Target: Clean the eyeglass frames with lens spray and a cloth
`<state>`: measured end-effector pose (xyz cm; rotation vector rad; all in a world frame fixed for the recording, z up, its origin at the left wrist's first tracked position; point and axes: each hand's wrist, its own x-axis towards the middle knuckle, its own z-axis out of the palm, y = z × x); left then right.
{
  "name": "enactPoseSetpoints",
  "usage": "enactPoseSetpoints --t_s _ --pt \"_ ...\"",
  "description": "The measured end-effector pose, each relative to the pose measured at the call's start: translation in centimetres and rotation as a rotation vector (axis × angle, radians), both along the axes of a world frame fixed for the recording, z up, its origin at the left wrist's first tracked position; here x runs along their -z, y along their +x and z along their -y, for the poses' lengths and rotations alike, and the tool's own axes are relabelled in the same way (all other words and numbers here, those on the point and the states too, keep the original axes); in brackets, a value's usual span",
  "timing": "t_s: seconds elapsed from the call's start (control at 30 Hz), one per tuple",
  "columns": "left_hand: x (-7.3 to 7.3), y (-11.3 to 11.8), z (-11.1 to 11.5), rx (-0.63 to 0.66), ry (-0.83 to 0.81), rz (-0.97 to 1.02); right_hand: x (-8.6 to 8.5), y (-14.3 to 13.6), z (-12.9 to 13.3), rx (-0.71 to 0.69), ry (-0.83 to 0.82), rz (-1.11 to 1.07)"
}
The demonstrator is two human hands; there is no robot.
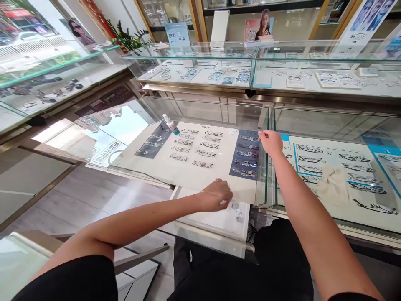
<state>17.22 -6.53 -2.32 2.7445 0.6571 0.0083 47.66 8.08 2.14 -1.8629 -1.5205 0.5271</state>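
My left hand (pixel 217 195), fingers curled, is over the front edge of the glass display case (pixel 175 175), above a pulled-out white drawer (pixel 203 219). A few small clear pieces (pixel 238 211) lie in that drawer near my fingers; whether the hand holds anything is hidden. Farther right, my right hand (pixel 272 143) is closed in a pinch by the joint between two glass cases. What it grips, if anything, is too small to make out. Rows of eyeglasses (pixel 203 164) lie inside the case, some on a dark blue panel (pixel 234 167) beside my right hand.
A spray bottle (pixel 171 124) stands on the case, left of centre. In the right-hand case area, a crumpled beige cloth (pixel 333 184) lies among more eyeglasses (pixel 363 167). Behind runs another glass counter (pixel 200 58) with signs. A metal bar (pixel 144 258) is at lower left.
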Motion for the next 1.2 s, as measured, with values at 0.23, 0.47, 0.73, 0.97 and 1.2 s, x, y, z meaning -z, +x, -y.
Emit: enactPoseSetpoints --t_s 0.23,0.47,0.73,0.97,1.2 --pt "-7.7 -4.8 10.2 -0.313 -0.195 -0.058 -0.2 0.2 0.3 -0.029 0.003 -0.024" --pt "-3.0 -11.3 15.6 -1.020 0.202 0.119 -0.1 0.6 0.5 -0.050 0.011 0.002" --pt "6.2 -6.5 16.3 -1.461 0.439 0.606 0.5 1.4 1.0 -0.083 0.022 0.124" --pt "7.9 -4.2 10.5 -1.493 0.371 0.782 0.5 1.6 1.3 -0.082 0.031 0.199" --pt "10.4 -7.7 8.9 -1.482 -0.171 1.081 0.4 1.5 0.9 -0.065 0.008 0.190"
